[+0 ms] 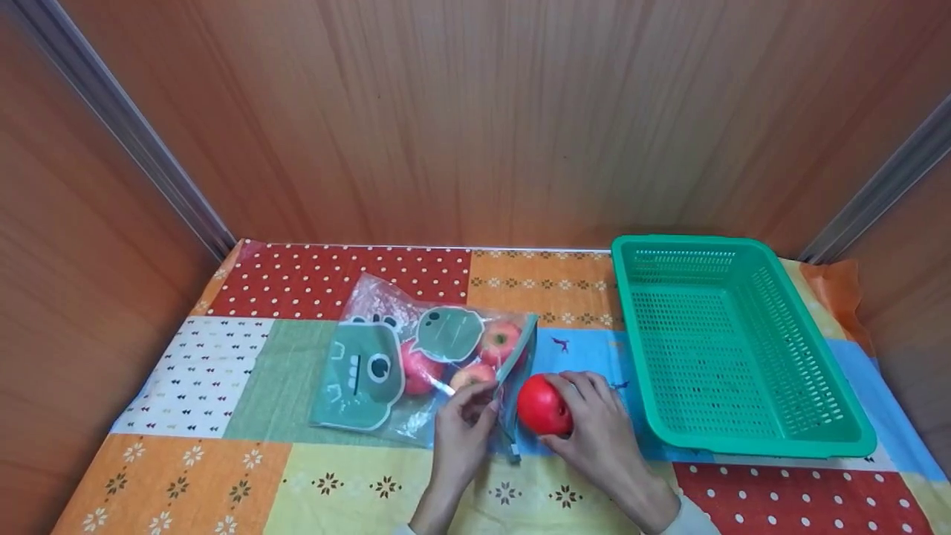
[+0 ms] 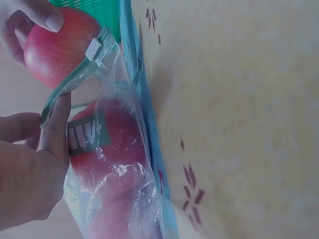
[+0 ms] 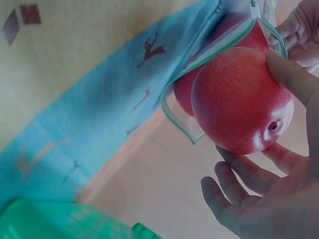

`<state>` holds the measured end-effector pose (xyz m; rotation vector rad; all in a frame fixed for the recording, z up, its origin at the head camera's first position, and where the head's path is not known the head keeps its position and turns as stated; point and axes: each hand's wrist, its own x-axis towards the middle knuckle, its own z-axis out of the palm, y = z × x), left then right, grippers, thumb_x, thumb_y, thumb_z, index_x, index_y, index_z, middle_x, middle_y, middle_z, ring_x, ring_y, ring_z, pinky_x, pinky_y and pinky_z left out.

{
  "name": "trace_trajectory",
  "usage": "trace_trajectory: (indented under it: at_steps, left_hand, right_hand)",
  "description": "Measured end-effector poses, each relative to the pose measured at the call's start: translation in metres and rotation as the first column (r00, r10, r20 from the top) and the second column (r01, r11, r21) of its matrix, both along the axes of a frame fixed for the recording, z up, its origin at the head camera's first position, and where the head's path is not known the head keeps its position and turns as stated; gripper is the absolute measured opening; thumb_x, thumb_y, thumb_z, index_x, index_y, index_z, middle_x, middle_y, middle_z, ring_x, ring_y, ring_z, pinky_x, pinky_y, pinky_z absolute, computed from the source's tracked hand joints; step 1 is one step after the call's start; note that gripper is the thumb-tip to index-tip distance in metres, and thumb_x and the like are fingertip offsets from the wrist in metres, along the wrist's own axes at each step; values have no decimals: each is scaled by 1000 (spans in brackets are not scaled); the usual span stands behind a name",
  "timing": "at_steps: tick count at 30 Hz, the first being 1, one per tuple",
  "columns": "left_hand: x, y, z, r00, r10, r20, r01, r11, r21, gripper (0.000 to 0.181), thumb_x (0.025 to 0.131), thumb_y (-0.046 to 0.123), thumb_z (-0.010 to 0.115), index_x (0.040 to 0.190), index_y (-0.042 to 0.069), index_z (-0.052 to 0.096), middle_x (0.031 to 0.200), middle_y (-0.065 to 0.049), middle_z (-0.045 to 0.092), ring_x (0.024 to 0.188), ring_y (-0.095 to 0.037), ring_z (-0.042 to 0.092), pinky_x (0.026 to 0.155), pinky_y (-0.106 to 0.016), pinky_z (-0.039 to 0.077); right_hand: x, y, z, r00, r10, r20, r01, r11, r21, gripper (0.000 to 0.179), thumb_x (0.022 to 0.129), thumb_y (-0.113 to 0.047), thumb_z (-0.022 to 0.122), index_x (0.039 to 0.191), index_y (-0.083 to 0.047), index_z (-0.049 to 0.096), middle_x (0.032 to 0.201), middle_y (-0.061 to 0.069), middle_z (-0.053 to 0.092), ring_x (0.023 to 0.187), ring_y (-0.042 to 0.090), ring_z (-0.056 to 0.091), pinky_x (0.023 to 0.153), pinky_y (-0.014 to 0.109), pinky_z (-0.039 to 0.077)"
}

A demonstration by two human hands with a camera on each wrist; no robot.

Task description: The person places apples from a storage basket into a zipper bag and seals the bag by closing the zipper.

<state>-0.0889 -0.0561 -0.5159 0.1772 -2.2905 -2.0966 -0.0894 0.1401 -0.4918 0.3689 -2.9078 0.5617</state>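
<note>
A clear zip bag [image 1: 364, 379] printed with green cartoon creatures lies on its side, with red apples [image 1: 499, 340] inside it. My left hand [image 1: 459, 442] pinches the green zip edge [image 2: 65, 88] at the bag's mouth between thumb and fingers, holding it apart. In my right hand [image 1: 600, 431], thumb and fingers grip another red apple [image 1: 541, 405] just outside that mouth. The right wrist view shows this apple [image 3: 241, 102] overlapping the opening, its dimpled end turned toward the palm. A white zip slider [image 2: 93, 49] sits at the near end of the edge.
To the right stands a green perforated plastic basket [image 1: 758, 444], with no fruit visible in it. A patchwork-print cloth [image 1: 327, 483] covers the table. Wood-grain panels [image 1: 520, 126] enclose the back and both sides.
</note>
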Motion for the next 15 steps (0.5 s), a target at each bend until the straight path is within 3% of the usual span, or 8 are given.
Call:
trace_trajectory:
  at_steps: [5,15]
  left_hand:
    - [0,1,-1,1000,13,-6,-13,1000,3,33,95,-3,72,127,5,74,115,-9,73,98,-21,71,86,-28,61]
    - [-1,1,0,999,19,-26,-19,1000,5,32,95,-3,72,125,5,74,115,-10,73,96,-22,72,86,-27,61]
  right_hand:
    - [-5,-6,-7,999,-29,28,30,999,-25,87,62,-26,105,139,-15,65,132,8,65,125,31,54,95,56,58]
    - [-13,-13,-20,1000,-26,2,27,997,-71,83,64,-26,104,137,-12,66,131,11,67,121,32,56,93,56,58]
